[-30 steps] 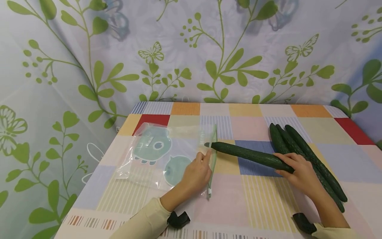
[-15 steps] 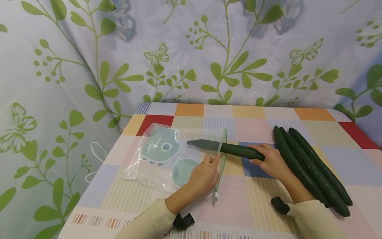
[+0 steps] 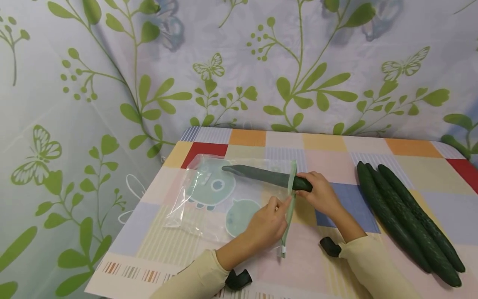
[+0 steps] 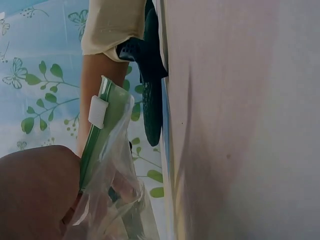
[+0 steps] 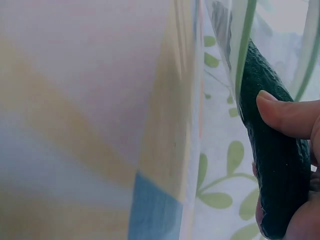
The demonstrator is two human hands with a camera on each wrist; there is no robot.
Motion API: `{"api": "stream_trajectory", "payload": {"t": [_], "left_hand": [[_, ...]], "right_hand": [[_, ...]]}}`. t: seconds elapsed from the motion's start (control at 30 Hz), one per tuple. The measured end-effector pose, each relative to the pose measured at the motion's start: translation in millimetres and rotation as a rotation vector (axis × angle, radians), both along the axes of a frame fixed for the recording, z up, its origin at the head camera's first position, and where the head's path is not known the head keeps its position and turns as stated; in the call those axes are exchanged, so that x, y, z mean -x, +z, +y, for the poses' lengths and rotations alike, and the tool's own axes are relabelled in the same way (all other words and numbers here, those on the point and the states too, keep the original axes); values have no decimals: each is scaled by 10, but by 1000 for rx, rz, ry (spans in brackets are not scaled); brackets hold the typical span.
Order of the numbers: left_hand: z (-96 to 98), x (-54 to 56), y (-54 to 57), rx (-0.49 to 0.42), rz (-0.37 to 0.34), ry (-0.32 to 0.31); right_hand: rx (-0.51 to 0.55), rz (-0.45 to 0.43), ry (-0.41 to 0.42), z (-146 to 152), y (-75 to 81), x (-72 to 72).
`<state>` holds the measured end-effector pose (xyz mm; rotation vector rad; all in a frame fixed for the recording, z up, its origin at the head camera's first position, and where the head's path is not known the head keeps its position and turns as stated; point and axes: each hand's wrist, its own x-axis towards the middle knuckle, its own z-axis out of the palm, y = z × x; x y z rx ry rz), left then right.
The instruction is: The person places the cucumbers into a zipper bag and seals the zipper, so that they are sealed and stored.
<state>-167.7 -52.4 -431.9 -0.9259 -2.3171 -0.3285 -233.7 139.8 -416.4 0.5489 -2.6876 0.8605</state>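
A clear slider bag (image 3: pixel 179 214) with green cartoon prints lies on the table, its green-edged mouth (image 3: pixel 288 224) facing right. My left hand (image 3: pixel 266 222) pinches the near side of that mouth, index finger stretched along it. In the left wrist view the white slider (image 4: pixel 98 112) sits on the green strip beyond my hand. My right hand (image 3: pixel 320 196) grips the blunt end of a cucumber (image 3: pixel 301 184). Most of the cucumber's length is inside the bag and shows through the plastic. In the right wrist view my thumb presses along the cucumber (image 5: pixel 275 160), just outside the bag's spread lips.
Three more cucumbers (image 3: pixel 410 220) lie side by side at the right of the table (image 3: pixel 440 174), which has a patchwork cloth. A leaf-patterned curtain (image 3: pixel 239 62) hangs behind. A white cord (image 3: pixel 133 182) loops by the table's left edge.
My right hand has moved left and pushed the cucumber from the bag's mouth deep into the bag. The left hand keeps its hold on the mouth. The head view has shifted slightly.
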Motion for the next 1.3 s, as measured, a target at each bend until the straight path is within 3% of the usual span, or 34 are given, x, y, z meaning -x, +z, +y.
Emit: {"api": "stream_trajectory", "payload": {"t": [0.43, 0.6, 0.97, 1.13, 1.3], "left_hand": [[-23, 19, 11, -17, -20, -27], [-28, 35, -12, -24, -19, -33], [-40, 15, -69, -46, -97, -58], [-28, 18, -79, -48, -124, -60], [-44, 45, -55, -55, -165, -42]], "right_hand": [[97, 65, 36, -231, -15, 131], [65, 30, 60, -246, -58, 189], [-38, -145, 151, -80, -226, 282], [-40, -198, 197, 82, -186, 343], [-69, -416, 211, 296, -52, 395]]}}
